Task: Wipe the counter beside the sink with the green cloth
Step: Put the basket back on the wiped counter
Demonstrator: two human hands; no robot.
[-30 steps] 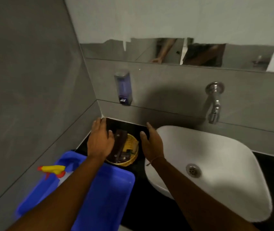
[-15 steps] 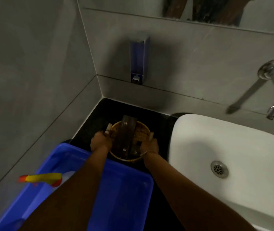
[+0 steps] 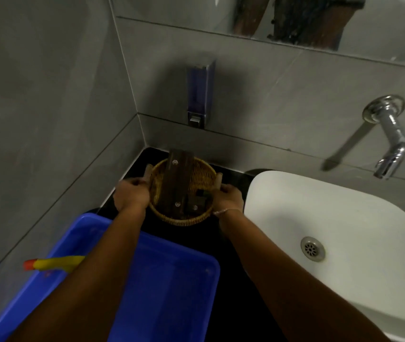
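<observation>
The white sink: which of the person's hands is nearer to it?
Right. The right hand grips the wicker basket right beside the white sink; the left hand holds the basket's far side.

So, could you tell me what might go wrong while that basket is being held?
The dark wooden block sticks out over the wicker basket rim and might slide out if it tilts. With the left hand and right hand both gripping it, the basket could bump the white sink close beside it.
</observation>
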